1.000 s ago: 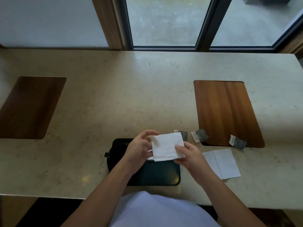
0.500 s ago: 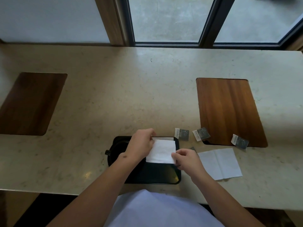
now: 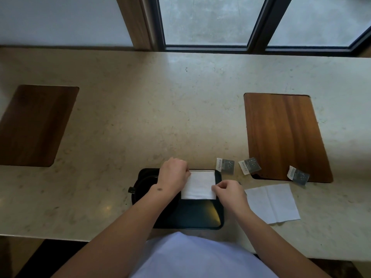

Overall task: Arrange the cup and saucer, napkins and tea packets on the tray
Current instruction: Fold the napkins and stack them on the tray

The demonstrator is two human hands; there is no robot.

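At lower centre of the frame, the black tray (image 3: 200,219) lay on the counter (image 3: 140,117). The left hand (image 3: 174,175) pinched the left edge of a folded napkin (image 3: 200,184) resting in the tray's upper right part — the right hand (image 3: 228,191) pinched its lower right corner. Right of the tray lay a second napkin (image 3: 273,203); above it, three tea packets (image 3: 250,165).

Left hand (image 3: 174,176) fingers curled; right hand (image 3: 228,192) fingers curled, pinching; both forearms angled inward

Tea packets' (image 3: 225,165) print illegible.
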